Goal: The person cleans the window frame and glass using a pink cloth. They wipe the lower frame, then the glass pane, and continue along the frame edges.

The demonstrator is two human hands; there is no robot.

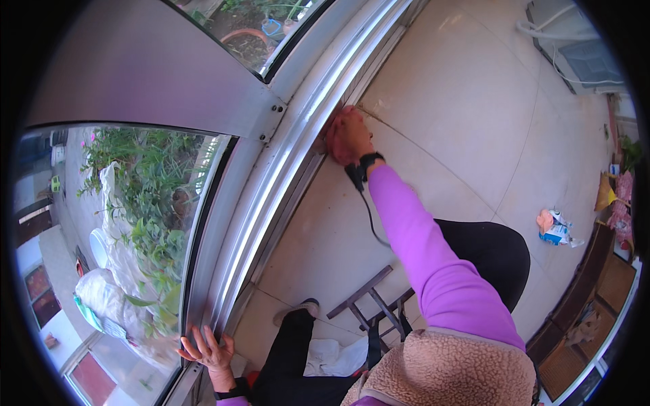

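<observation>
Silver aluminium ran through the middle of my view: the window track [284, 176] curved from the far right down to the near left, with the glass pane [128, 223] on its left and pale floor tiles [460, 115] on its right. My right hand [349, 135] sat at the far end of that track, pressed against the frame's edge, closed around a reddish cloth [340, 128] bunched under the palm. The cloth looked crumpled and rosy, mostly hidden by the fingers, and it touched the rail just where a tile joint met the frame. A black strap circled the wrist, and a thin black cord hung down from it over the tiles.

My left hand [206, 350] was near, low on the same frame, its fingers spread apart and resting flat on the metal, holding nothing.

To the right of the track the floor lay broad between the frame and my legs. A dark folding stool [376, 304] stood near, under my right arm, with a white cloth [332, 357] lying just beside it. Well apart on the right, a small blue-and-white packet [556, 229] lay on the tiles. Beyond the glass I saw green plants [145, 183].
</observation>
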